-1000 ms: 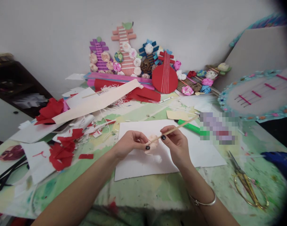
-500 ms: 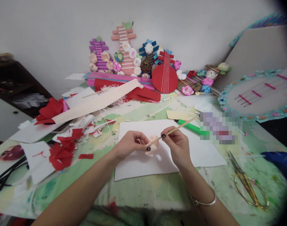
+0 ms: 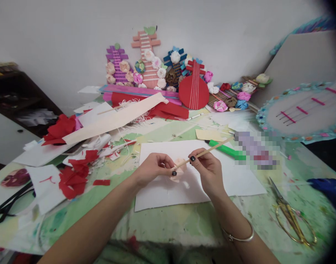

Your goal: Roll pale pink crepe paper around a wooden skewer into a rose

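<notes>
My left hand [image 3: 154, 168] pinches a small piece of pale pink paper [image 3: 181, 170], shaped like petals, between thumb and fingers. A thin wooden stick [image 3: 215, 146] is gripped by my right hand [image 3: 209, 170]. One end of the stick lies across the pink paper by my left thumb; the other points up to the right. Both hands are over a white sheet [image 3: 156, 200]. Beyond my right hand lies a green-handled tool [image 3: 230, 151], whose kind I cannot make out. How the paper is folded under my left fingers is hidden.
Gold-handled scissors [image 3: 290, 216] lie at the right. Red paper scraps [image 3: 74, 181] and a long cream strip [image 3: 115, 123] cover the left side. Against the wall stand several paper lutes with flowers, one a red lute [image 3: 194, 91]. Black-framed glasses [image 3: 13, 201] are at far left.
Both hands keep nearly the same pose on the stick and the pink paper. The whole view has shifted very slightly.
</notes>
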`<state>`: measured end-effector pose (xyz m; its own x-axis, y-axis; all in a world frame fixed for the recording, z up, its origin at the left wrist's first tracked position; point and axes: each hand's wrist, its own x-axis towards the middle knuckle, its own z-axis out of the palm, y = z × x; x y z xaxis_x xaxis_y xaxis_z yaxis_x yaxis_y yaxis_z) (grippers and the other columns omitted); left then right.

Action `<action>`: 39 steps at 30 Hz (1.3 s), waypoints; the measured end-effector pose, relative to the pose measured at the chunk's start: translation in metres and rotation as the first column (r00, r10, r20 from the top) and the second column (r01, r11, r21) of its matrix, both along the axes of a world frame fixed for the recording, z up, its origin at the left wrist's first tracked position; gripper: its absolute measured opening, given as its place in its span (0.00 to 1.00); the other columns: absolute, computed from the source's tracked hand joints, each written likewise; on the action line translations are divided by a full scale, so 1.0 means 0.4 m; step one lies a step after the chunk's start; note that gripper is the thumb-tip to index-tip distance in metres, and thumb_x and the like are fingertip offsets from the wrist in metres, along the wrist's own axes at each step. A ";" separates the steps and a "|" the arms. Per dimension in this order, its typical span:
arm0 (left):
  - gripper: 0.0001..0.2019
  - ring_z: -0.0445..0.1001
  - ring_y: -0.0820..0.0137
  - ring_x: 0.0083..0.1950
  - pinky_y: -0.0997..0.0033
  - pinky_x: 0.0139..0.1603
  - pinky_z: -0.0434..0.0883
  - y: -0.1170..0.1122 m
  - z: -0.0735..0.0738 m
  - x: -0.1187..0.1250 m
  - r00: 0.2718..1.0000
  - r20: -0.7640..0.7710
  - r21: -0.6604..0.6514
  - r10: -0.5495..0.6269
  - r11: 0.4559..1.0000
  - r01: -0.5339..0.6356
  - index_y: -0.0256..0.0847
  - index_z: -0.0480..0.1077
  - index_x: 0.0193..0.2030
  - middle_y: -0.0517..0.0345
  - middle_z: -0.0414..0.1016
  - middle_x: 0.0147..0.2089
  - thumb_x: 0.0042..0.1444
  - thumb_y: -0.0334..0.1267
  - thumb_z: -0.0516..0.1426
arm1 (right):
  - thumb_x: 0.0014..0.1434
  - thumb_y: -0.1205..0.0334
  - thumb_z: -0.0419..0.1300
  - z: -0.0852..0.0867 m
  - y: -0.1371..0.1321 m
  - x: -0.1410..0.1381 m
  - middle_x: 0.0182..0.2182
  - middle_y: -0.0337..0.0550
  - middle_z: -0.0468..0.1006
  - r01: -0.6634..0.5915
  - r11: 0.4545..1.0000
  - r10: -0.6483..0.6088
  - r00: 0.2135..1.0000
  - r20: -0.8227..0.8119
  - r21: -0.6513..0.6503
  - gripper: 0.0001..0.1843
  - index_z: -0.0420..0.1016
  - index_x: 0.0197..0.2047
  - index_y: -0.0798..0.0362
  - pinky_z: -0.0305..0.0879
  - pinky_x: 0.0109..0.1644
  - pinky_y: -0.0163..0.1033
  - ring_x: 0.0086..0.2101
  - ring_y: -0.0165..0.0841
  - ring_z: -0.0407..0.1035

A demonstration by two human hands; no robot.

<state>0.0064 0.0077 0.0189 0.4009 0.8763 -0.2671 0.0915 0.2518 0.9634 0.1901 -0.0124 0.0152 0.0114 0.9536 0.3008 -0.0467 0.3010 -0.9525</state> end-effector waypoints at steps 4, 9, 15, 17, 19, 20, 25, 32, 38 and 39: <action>0.09 0.69 0.75 0.27 0.76 0.30 0.64 0.000 -0.001 0.000 1.000 0.010 -0.003 -0.007 1.000 0.007 0.34 0.71 0.27 0.58 0.72 0.25 0.36 0.30 0.65 | 0.55 0.60 0.60 0.001 -0.001 0.000 0.29 0.39 0.67 -0.013 1.000 0.013 1.000 -0.012 0.000 0.05 0.71 0.31 0.52 0.59 0.34 0.35 0.31 0.29 0.62; 0.09 0.69 0.75 0.27 0.76 0.30 0.64 0.001 -0.001 0.000 1.000 0.022 -0.005 -0.019 1.000 0.020 0.34 0.71 0.27 0.58 0.73 0.25 0.37 0.30 0.65 | 0.56 0.60 0.60 -0.001 -0.002 -0.001 0.29 0.39 0.68 -0.013 1.000 0.013 1.000 -0.010 0.000 0.05 0.71 0.31 0.51 0.60 0.34 0.35 0.31 0.29 0.62; 0.09 0.69 0.75 0.27 0.76 0.30 0.63 0.001 -0.002 0.000 1.000 0.020 -0.010 -0.022 1.000 0.022 0.34 0.70 0.27 0.59 0.72 0.24 0.37 0.29 0.65 | 0.55 0.61 0.60 -0.001 -0.002 0.000 0.29 0.39 0.68 -0.022 1.000 0.022 1.000 -0.020 0.000 0.04 0.71 0.31 0.52 0.60 0.34 0.35 0.31 0.29 0.62; 0.09 0.69 0.75 0.27 0.76 0.30 0.63 0.002 -0.002 0.000 0.999 0.020 -0.009 -0.026 1.000 0.026 0.34 0.70 0.28 0.59 0.72 0.24 0.37 0.29 0.65 | 0.55 0.61 0.60 0.000 -0.001 0.000 0.29 0.39 0.68 -0.021 1.000 0.021 1.000 -0.022 0.001 0.04 0.71 0.31 0.52 0.60 0.33 0.35 0.31 0.29 0.62; 0.09 0.69 0.76 0.27 0.76 0.30 0.64 0.002 -0.002 0.000 0.999 0.025 -0.013 -0.027 1.000 0.027 0.34 0.70 0.27 0.59 0.72 0.24 0.37 0.29 0.64 | 0.55 0.61 0.61 -0.001 -0.001 -0.001 0.29 0.38 0.68 -0.021 1.000 0.021 1.000 -0.024 0.006 0.04 0.71 0.31 0.52 0.60 0.33 0.35 0.31 0.28 0.62; 0.09 0.69 0.76 0.26 0.77 0.30 0.64 0.002 -0.002 0.000 0.999 0.028 -0.014 -0.026 1.000 0.027 0.34 0.70 0.27 0.59 0.72 0.24 0.37 0.29 0.64 | 0.55 0.61 0.60 -0.002 0.000 -0.002 0.29 0.38 0.68 -0.018 1.000 0.019 0.999 -0.026 0.009 0.04 0.72 0.31 0.52 0.60 0.33 0.34 0.30 0.28 0.62; 0.09 0.69 0.76 0.27 0.77 0.30 0.64 0.000 0.000 0.000 1.000 0.019 -0.007 -0.010 1.000 0.010 0.33 0.70 0.27 0.59 0.72 0.24 0.37 0.29 0.64 | 0.58 0.61 0.58 -0.009 0.002 0.000 0.33 0.38 0.69 0.011 1.000 -0.010 0.997 -0.080 0.010 0.04 0.72 0.37 0.50 0.61 0.32 0.34 0.29 0.26 0.62; 0.09 0.69 0.76 0.26 0.77 0.29 0.63 0.003 0.001 0.000 1.000 0.019 -0.019 -0.006 1.000 0.007 0.33 0.70 0.27 0.60 0.71 0.24 0.37 0.29 0.64 | 0.58 0.61 0.58 -0.012 0.008 0.006 0.32 0.38 0.69 0.043 0.999 -0.041 0.993 -0.114 0.021 0.04 0.72 0.36 0.51 0.60 0.31 0.33 0.29 0.26 0.63; 0.09 0.69 0.76 0.26 0.77 0.29 0.63 0.002 0.001 -0.001 1.000 0.015 -0.008 -0.018 1.000 0.019 0.33 0.70 0.28 0.60 0.71 0.24 0.37 0.30 0.65 | 0.58 0.62 0.58 -0.011 0.011 0.011 0.32 0.38 0.69 0.084 0.996 -0.079 0.991 -0.103 0.038 0.04 0.73 0.35 0.52 0.60 0.31 0.33 0.28 0.25 0.63; 0.09 0.69 0.76 0.26 0.77 0.29 0.63 0.002 0.001 -0.001 1.000 0.010 -0.006 -0.023 1.000 0.023 0.33 0.70 0.28 0.59 0.71 0.24 0.37 0.30 0.65 | 0.58 0.62 0.58 -0.012 0.010 0.011 0.31 0.38 0.69 0.090 0.995 -0.085 0.991 -0.098 0.040 0.04 0.73 0.35 0.52 0.60 0.31 0.33 0.28 0.25 0.63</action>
<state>0.0060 0.0083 0.0194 0.4234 0.8654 -0.2681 0.0872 0.2556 0.9628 0.1944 -0.0083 0.0105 0.1251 0.9335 0.3361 -0.1092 0.3497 -0.9305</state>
